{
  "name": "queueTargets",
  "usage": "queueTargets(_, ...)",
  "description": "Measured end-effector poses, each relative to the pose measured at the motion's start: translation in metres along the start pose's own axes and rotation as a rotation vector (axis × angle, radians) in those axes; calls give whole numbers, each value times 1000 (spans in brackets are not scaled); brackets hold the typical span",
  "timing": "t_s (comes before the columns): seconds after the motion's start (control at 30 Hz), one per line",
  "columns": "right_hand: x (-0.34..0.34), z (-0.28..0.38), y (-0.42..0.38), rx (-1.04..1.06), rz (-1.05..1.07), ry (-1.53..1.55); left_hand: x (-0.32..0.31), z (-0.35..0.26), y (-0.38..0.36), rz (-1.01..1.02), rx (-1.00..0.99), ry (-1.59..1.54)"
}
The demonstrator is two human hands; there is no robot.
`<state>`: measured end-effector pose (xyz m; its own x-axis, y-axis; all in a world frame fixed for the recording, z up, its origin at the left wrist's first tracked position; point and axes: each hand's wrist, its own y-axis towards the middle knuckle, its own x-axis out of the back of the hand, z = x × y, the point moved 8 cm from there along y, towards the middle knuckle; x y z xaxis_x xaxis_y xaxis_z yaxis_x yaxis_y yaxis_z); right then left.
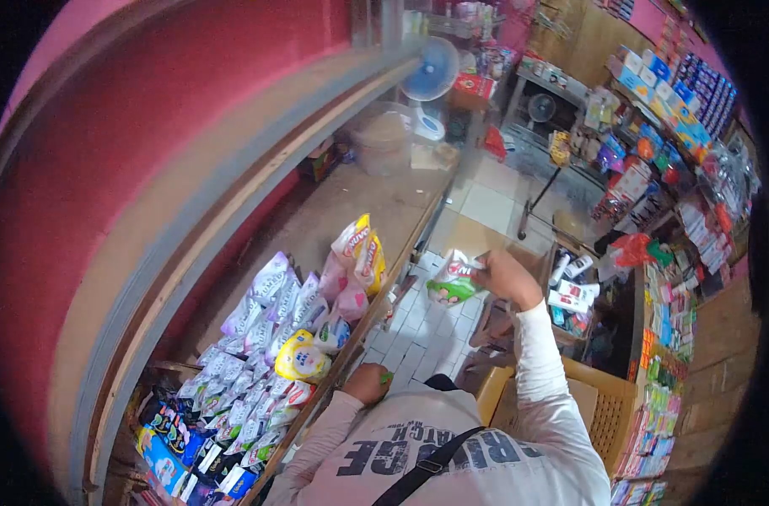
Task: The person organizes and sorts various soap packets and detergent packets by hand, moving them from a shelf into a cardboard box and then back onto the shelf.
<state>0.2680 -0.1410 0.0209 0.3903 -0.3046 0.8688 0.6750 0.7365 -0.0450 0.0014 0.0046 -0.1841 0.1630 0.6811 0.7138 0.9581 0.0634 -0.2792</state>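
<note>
A plump white, red and green pouch (454,278) hangs from my right hand (509,277). My fingers are closed on its upper edge, over the tiled floor. My left hand (368,384) is low, close to the wooden edge of the display case. Its fingers are curled, and a small bit of green shows at them; what it is cannot be made out. Left of that hand, inside the case, are purple-and-white pouches (271,282), a yellow round-fronted pack (302,357) and red-and-yellow pouches (357,249) standing upright.
The glass-fronted display case has a long wooden frame (410,232). At right stand a yellow plastic chair (608,413), a box of white bottles (574,297) and shelves crowded with packets (654,379). A blue fan (429,69) is at the back.
</note>
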Motion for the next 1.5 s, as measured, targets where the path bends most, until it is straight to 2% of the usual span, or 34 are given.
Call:
queueTargets(0.07, 18, 19, 34, -41, -52, -35, -8, 24, -3, -67, -52, 21)
queueTargets(0.13, 30, 30, 77, -20, -43, -88, 0, 29, -10, -113, -2, -13)
queueTargets(0.27, 28, 46, 170, 152, -99, -259, 14, 33, -17, -251, 136, -72)
queueTargets(0.33, 24, 65, 211, 261, -139, -277, 15, 34, -10, -239, 184, -116)
queueTargets(0.4, -4, 62, 263, 398, -104, -290, -1, 49, 4, -230, 173, -49)
queueTargets(0.5, -34, 90, 301, 497, -44, -270, 46, 10, -8, -450, 396, -264)
queueTargets(0.63, -90, 128, 326, 860, 33, -343, 40, 10, -5, -590, 468, -326)
queueTargets(0.73, -107, 150, 312, 873, 80, -75, 40, 0, -13, -681, 536, -379)
queueTargets(0.77, -150, 144, 333, 1034, 98, -203, 36, 0, -16, -718, 534, -358)
queueTargets(0.8, -163, 160, 327, 1201, 104, -316, 39, -5, -19, -755, 531, -338)
queueTargets(0.87, -196, 147, 340, 890, 365, -374, 37, -11, -29, -783, 628, -400)
queueTargets(0.9, -179, 157, 320, 849, 417, -264, 38, -16, -33, -793, 673, -433)
queueTargets(1.0, -199, 161, 317, 838, 508, -179, 37, -21, -43, -833, 752, -464)
queueTargets(1.1, -209, 150, 319, 625, 620, -237, 47, -30, -50, -851, 752, -424)
queueTargets(1.2, -206, 155, 309, 698, 677, -394, 58, -34, -57, -870, 744, -444)
queueTargets(1.33, -212, 153, 314, 738, 748, -342, 80, -48, -65, -822, 814, -672)
queueTargets(1.37, -222, 150, 320, 760, 741, -329, 92, -51, -65, -869, 725, -550)
queueTargets(1.47, -210, 155, 319, 764, 678, -296, 133, -75, -66, -821, 660, -432)
queueTargets(1.5, -200, 158, 316, 755, 650, -285, 150, -86, -64, -863, 542, -380)
